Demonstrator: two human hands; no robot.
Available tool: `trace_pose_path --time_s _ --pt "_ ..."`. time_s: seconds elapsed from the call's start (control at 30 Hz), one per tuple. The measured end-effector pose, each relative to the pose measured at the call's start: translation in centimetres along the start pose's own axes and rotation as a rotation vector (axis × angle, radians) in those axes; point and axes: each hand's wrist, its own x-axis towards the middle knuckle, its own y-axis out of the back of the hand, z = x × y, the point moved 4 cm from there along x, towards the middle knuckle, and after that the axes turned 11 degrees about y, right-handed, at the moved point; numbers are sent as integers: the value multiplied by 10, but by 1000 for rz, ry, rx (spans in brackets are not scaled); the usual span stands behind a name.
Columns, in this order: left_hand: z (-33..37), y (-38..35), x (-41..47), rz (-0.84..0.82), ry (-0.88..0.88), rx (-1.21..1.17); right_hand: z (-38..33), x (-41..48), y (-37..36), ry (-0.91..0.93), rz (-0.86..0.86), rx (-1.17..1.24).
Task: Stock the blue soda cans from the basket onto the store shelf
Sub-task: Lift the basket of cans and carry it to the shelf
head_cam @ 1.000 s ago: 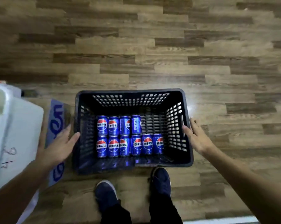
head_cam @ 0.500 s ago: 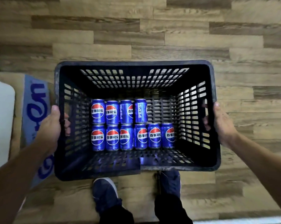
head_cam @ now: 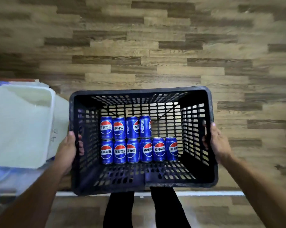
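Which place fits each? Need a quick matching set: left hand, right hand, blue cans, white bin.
Things:
1. left hand
2. right hand
3. blue cans
4. white bin

Places:
A. lying in two rows on the floor of the black basket
B. outside the basket, on the left of the view
C. gripping the basket's right wall
D. gripping the basket's left wall

Pairs: 1-D, 2-C, 3-A, 4-B
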Motion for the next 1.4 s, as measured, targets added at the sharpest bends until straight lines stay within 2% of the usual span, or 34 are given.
trace_pose_path --time_s 0.13,0.3,0.43,0.63,0.83,1.0,1.17,1.4 --pt "19 25 -120 10 9 15 -58 -80 60 7 -13 15" --pt "20 52 -221 47 19 -13 -103 -151 117 32 -24 -33" --pt "3 51 -257 59 22 -39 -95 -176 143 -11 3 -98" --pt "-14 43 -283 60 71 -116 -103 -167 158 26 -6 -206" --pt "12 40 -300 100 70 -92 -128 -161 160 44 -56 -111" --pt "63 46 -295 154 0 -128 -196 -122 141 143 -44 -161" --pt "120 54 -246 160 -28 -180 -258 -70 105 221 -19 -208" --pt "223 72 -144 155 12 -246 -350 -1 28 220 -22 -234"
